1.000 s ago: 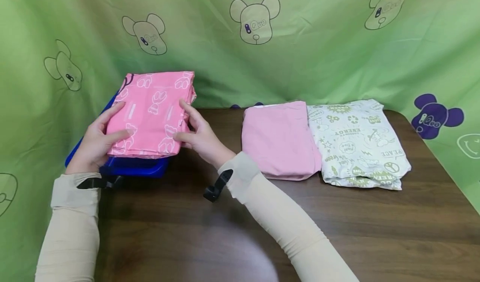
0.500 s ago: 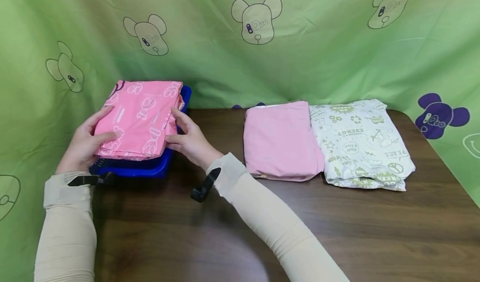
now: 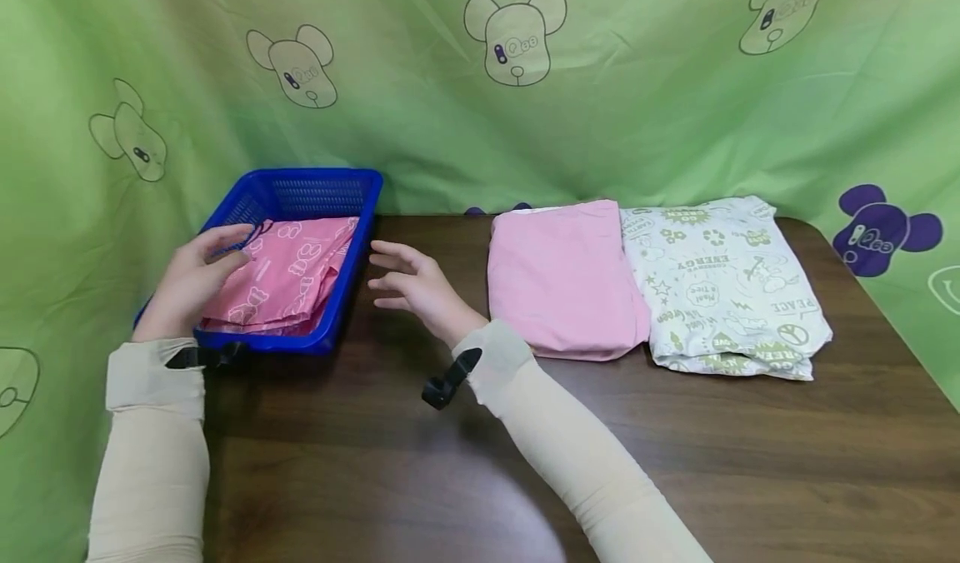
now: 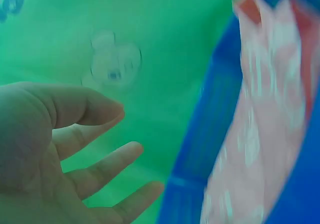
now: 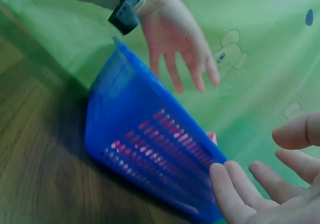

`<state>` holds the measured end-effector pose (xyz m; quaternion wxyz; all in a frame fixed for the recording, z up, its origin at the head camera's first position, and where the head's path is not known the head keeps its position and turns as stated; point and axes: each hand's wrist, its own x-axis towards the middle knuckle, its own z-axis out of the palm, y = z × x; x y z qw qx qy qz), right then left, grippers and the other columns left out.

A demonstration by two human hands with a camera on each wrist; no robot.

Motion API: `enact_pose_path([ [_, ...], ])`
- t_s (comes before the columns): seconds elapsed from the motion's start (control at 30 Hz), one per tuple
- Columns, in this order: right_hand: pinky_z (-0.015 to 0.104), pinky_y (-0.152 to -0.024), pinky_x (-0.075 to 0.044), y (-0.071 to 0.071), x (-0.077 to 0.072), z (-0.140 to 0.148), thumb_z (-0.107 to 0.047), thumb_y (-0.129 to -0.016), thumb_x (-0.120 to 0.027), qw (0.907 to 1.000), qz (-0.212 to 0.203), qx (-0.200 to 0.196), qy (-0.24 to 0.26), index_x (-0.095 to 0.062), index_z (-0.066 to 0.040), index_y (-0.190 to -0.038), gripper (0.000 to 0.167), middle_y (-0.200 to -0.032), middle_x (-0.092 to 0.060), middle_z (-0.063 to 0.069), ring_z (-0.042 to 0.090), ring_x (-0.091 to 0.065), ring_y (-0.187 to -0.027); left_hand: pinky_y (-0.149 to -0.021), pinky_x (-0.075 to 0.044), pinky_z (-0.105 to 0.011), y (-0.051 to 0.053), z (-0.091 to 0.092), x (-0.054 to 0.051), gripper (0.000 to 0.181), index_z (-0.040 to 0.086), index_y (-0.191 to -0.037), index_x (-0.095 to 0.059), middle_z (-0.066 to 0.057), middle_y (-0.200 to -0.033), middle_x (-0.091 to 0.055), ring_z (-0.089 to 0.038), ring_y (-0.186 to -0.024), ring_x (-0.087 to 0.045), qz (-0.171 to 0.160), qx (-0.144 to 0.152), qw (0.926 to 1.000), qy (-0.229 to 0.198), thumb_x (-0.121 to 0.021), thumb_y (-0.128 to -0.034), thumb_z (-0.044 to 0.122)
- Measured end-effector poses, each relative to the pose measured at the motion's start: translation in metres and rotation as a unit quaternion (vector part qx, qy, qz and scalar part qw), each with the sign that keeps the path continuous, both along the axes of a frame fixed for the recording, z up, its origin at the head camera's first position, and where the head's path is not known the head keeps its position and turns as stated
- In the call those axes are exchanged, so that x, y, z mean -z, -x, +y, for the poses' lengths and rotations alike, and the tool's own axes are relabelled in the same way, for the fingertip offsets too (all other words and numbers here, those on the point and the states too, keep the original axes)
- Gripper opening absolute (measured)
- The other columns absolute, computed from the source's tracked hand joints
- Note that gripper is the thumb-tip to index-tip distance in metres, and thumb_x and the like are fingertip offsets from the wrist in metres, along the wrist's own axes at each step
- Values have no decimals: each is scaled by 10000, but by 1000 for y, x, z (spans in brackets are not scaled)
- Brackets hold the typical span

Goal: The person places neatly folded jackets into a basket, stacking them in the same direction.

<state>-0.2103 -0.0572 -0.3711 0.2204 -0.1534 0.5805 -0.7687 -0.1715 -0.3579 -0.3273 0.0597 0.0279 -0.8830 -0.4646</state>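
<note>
A folded pink cloth point(image 3: 288, 276) with white printed figures lies inside a blue plastic basket point(image 3: 354, 276) on the left of the table. Over the basket's left side hovers my left hand point(image 3: 191, 280), its fingers spread and holding nothing. Just off the basket's right side is my right hand point(image 3: 423, 288), fingers loosely extended, also holding nothing. In the right wrist view, pink fabric shows through the slots of the basket wall point(image 5: 150, 144). The left wrist view has the printed cloth point(image 4: 255, 114) within the blue rim, apart from the left fingers.
A plain pink folded cloth point(image 3: 562, 284) lies mid-table. Right beside it is a white folded cloth point(image 3: 716, 288) with green print. Green printed curtain point(image 3: 420, 105) hangs behind and on both sides of the wooden table point(image 3: 360, 463).
The printed pink cloth has gone down from above the basket into it, and both hands have let go. My right hand has moved away to the right.
</note>
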Motion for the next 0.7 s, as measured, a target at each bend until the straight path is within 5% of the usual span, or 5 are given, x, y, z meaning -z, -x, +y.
enact_pose_path([
  [0.13, 459, -949, -555, -4, 2, 14, 62, -987, -503, 9985, 344, 116, -409, -487, -57, -1487, 515, -1435, -552, 186, 412, -600, -1202, -862, -446, -143, -1, 29, -5, 365, 106, -1389, -601, 84, -1273, -637, 53, -1069, -546, 380, 245, 9990, 6, -577, -1042, 217],
  [0.3, 460, -923, -566, -9, 1, 32, 44, -986, -518, 9888, 1094, 305, -965, -514, -52, -1460, 484, -1381, -589, 178, 329, -649, -1131, -895, -438, -129, 0, 68, -1, 324, -24, -1319, -615, -212, -1269, -659, 65, -1007, -570, 956, 546, 9935, 290, -563, -1035, 122],
  [0.5, 401, -917, -560, -14, 0, 60, 20, -959, -546, 9618, 2141, 610, -1591, -535, -69, -1431, 480, -1323, -610, 161, 312, -668, -1080, -903, -448, -134, -1, 115, 8, 262, -38, -1235, -664, -199, -1213, -683, -2, -993, -588, 1377, 701, 9880, -36, -589, -1011, 73],
  [0.7, 403, -953, -542, -21, -6, 94, -20, -928, -551, 9353, 2493, 960, -2322, -549, -82, -1415, 490, -1301, -620, 138, 306, -664, -1071, -872, -487, -197, 4, 154, 21, 218, -38, -1186, -677, -185, -1169, -693, -202, -1047, -639, 1483, 1108, 9815, -483, -609, -991, 34],
])
